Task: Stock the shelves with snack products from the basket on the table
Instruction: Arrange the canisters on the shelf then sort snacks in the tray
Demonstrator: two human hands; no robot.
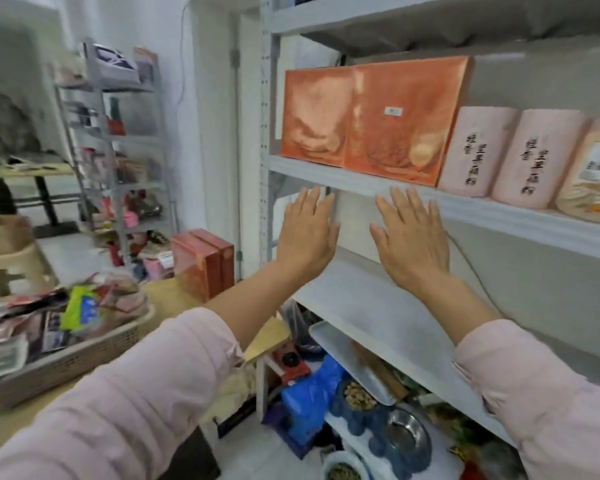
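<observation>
Hands raised flat, fingers straight, holding nothing: left hand point(307, 233) and right hand point(407, 239) hover just below the shelf point(361, 183) bearing two orange boxes point(368, 119). Snack-filled basket point(66, 362) sits on the table point(174, 292), lower left.

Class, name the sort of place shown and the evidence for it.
Probably a small shop or stockroom: metal shelves carrying orange boxes and pink canisters, plus a basket heaped with snack packets.

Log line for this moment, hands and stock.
left hand: open, empty | right hand: open, empty | both raised before middle shelf | orange boxes: upper shelf | basket: snack packets, on table
</observation>
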